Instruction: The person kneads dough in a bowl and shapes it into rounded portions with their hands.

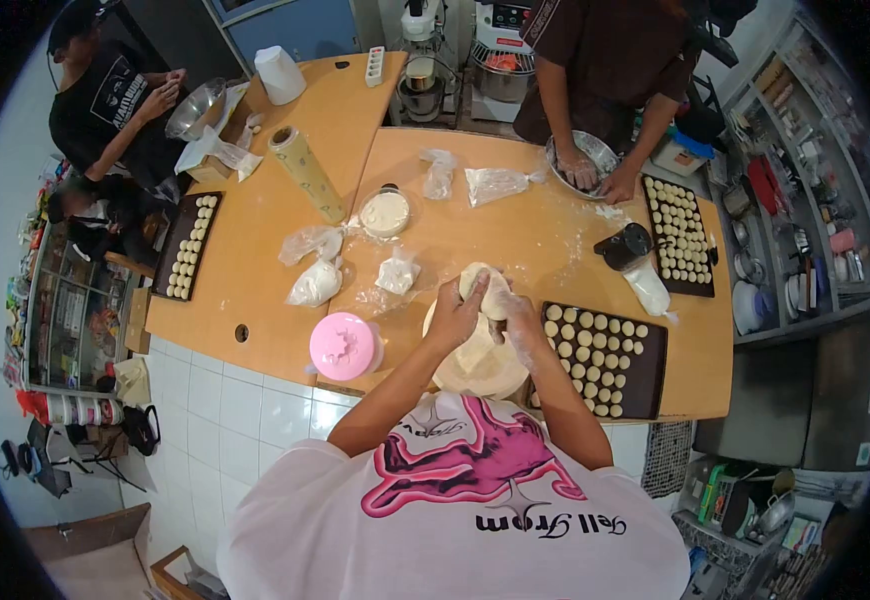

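Observation:
A pale lump of dough (488,290) is held up between my two hands, over a wide round bowl (505,378) with whitish dough or flour in it. My left hand (454,316) grips the lump from the left, thumb on top. From the right, my right hand (521,328), dusted with flour, closes round it; some of its fingers are hidden. Right of the bowl lies a dark tray (645,385) with rows of small dough balls (583,353). To the left stands a pink lidded jug (343,346).
Flour bags (316,283), a tub of white powder (385,213) and a cling film roll (307,175) stand on the wooden table (255,350). Across it, a person's hands (585,172) work in a metal bowl (610,157). Another person (105,110) is at the left. More trays (701,283) sit at both sides.

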The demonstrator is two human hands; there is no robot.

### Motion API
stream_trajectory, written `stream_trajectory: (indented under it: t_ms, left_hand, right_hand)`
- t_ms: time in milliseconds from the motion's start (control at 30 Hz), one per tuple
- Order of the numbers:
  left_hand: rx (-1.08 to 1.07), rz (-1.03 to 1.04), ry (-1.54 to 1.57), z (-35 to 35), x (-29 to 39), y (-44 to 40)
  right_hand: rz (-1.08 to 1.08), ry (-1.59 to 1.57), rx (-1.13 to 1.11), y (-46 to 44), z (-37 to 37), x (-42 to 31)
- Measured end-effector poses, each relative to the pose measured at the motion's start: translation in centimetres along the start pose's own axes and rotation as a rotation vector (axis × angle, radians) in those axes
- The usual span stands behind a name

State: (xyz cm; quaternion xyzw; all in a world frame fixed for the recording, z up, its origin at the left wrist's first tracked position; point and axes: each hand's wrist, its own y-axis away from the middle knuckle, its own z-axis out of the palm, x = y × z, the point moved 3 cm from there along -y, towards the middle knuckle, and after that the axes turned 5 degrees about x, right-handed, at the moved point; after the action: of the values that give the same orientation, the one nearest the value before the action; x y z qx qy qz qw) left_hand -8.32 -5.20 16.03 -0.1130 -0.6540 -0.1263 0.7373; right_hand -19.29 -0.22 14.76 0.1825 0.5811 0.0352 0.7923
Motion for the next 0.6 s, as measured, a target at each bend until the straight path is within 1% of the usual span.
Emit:
stream_trajectory:
  t_ms: [67, 167, 233, 300, 367, 467, 567, 600]
  left_hand:
    - [-0.038, -0.036, 0.133, 0.3, -0.2, -0.1]
    - [-0.065, -0.105, 0.292, 0.4, 0.1, -0.2]
    - [-0.092, -0.157, 0.373, 0.4, -0.2, -0.2]
    - [-0.127, -0.174, 0.423, 0.4, -0.2, -0.2]
    - [-0.166, -0.156, 0.446, 0.4, 0.1, -0.1]
    - [-0.211, -0.11, 0.141, -1.0, -0.5, 0.0]
    - [-0.316, -0.2, -0.091, -0.8, 2.5, 1.2]
    - [-0.289, -0.219, -0.083, -0.7, 3.1, 1.3]
  right_hand:
    - [-0.16, 0.287, 0.009, 0.2, 0.0, -0.4]
    - [-0.661, 0.63, 0.081, 0.4, -0.2, -0.8]
    - [-0.69, 0.624, 0.111, 0.8, 0.2, -1.0]
    - [-0.562, 0.499, 0.081, 1.0, 0.1, -0.9]
    - [-0.273, 0.257, -0.011, 1.2, -0.3, -0.3]
    - [-0.209, 0.068, -0.046, 1.6, 0.2, -0.7]
    - [-0.269, -0.012, -0.224, 0.7, -0.4, 0.0]
    - [-0.25, -0.027, -0.205, 0.7, -0.3, 0.0]
